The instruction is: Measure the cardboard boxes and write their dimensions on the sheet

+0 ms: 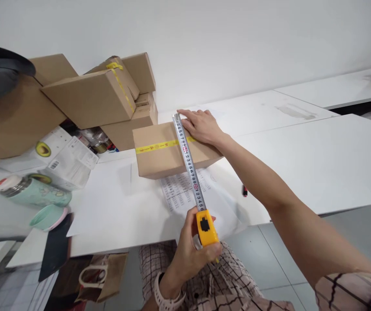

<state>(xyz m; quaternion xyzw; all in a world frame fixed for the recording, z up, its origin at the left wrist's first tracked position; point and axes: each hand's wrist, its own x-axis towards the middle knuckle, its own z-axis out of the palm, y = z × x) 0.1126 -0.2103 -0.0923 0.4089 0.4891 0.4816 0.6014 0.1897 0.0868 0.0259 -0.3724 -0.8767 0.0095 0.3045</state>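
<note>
A cardboard box (159, 153) with yellow printed tape along its top lies on the white table. My left hand (193, 250), low in front of the box, is wrapped round the yellow case of a tape measure (206, 229). Its metal blade (189, 166) runs out across the box top to the far edge, with numbers facing up. My right hand (203, 125) rests on the far part of the box, index finger and thumb at the blade's end, holding it there. The hook at the tip is hidden. Printed sheets (179, 194) lie partly under the box.
Several cardboard boxes (91, 99) are stacked at the back left. A mint bottle (39, 192), a green bowl (47, 217) and a dark flat object (55, 244) sit at the left. A small red-and-black item (244, 190) lies right of the sheets. Behind is a white wall.
</note>
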